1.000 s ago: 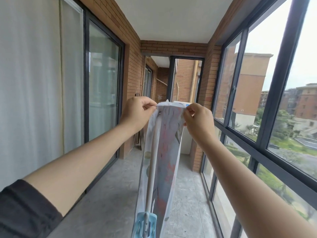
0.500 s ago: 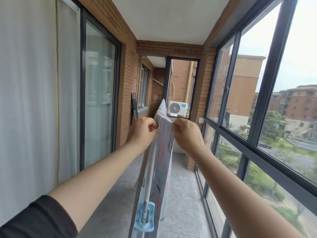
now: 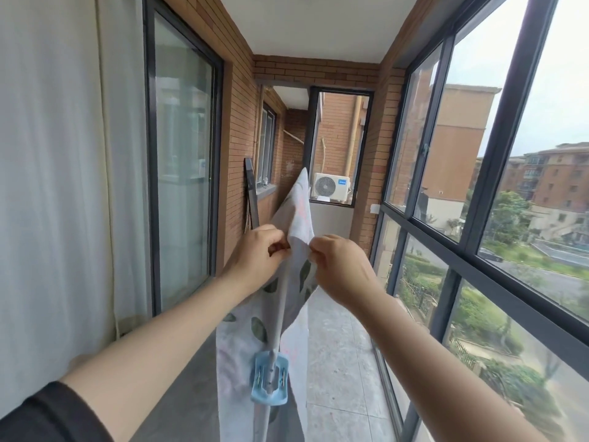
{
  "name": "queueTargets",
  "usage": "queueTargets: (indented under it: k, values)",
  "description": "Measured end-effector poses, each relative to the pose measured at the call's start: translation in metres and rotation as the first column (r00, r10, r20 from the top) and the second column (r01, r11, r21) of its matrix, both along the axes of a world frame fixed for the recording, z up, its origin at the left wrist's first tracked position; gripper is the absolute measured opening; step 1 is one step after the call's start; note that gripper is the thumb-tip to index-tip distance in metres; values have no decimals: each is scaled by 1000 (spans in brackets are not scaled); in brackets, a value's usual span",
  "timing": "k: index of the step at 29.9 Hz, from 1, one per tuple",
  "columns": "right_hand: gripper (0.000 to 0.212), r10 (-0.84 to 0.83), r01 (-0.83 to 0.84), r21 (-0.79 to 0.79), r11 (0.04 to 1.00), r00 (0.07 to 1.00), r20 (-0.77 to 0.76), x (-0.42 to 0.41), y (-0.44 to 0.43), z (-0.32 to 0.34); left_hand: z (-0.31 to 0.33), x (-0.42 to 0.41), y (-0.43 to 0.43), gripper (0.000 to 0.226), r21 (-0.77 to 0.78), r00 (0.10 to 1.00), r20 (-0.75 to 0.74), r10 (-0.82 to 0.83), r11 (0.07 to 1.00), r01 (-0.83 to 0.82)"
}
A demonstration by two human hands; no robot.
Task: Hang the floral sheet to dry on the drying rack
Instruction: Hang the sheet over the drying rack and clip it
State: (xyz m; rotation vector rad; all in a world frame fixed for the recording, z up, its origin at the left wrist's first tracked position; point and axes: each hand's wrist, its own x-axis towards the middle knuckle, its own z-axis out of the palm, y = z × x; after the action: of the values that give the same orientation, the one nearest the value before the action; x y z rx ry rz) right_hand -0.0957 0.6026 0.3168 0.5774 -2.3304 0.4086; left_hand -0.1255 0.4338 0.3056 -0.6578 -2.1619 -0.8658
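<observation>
A pale floral sheet (image 3: 298, 218) printed with green leaves hangs draped over the white drying rack pole (image 3: 282, 311) on a glazed brick balcony. Above the pole, the left hand (image 3: 255, 253) pinches the sheet's edge from the left and the right hand (image 3: 341, 266) pinches it from the right, with a corner of cloth peaking above them. A blue clip (image 3: 270, 382) sits on the pole nearer the viewer

Leaf-printed floral sheet (image 3: 298, 215) draped over rack pole (image 3: 282, 309)
</observation>
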Motion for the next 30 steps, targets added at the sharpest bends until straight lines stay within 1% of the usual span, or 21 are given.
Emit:
queueTargets:
  k: [1, 4, 8, 10, 12, 13, 15, 16, 18, 22, 26, 30]
  values:
    - [26, -7, 5, 69, 998, 1000, 25, 1, -3, -6, -5, 1, -2, 25, -13, 1000, 2, 0, 1000, 0]
    - [31, -61, 41, 239, 970, 995, 75, 4, -6, -18, -14, 0, -16, 7, -24, 1000, 17, 27, 999, -26]
    - [40, -98, 49, 352, 935, 988, 121, 8, -14, -29, -21, 2, -32, 8, -18, 997, 51, 66, 998, -65]
    - [41, -120, 58, 381, 923, 983, 140, 8, -15, -35, -27, 3, -31, 9, -32, 998, 48, 49, 998, -47]
    - [30, -141, 65, 404, 912, 977, 160, 9, -14, -42, -36, 3, -28, 11, -68, 999, 29, 46, 997, -44]
    - [27, -143, 65, 408, 911, 976, 164, 10, -14, -45, -40, 4, -29, 12, -96, 998, 22, 60, 994, -58]
    - [46, -158, 71, 428, 901, 973, 170, 10, -13, -56, -50, 3, -33, 14, -149, 996, 29, 85, 986, -80]
    - [50, -160, 70, 440, 895, 972, 172, 10, -12, -63, -55, 2, -36, 14, -171, 996, 37, 83, 982, -76]
    - [51, -173, 67, 460, 886, 966, 192, 11, -11, -79, -69, 1, -43, 12, -218, 994, 74, 77, 974, -59]
    - [44, -181, 38, 493, 869, 952, 247, 10, -11, -107, -97, 1, -48, 9, -287, 983, 163, 83, 957, -34]
    - [36, -210, 35, 503, 863, 932, 295, 8, -10, -129, -117, 5, -46, 8, -290, 968, 227, 105, 956, -36]
    - [43, -188, -4, 472, 882, 915, 358, 11, -7, -161, -152, 11, -45, 10, -329, 949, 288, 126, 944, -25]
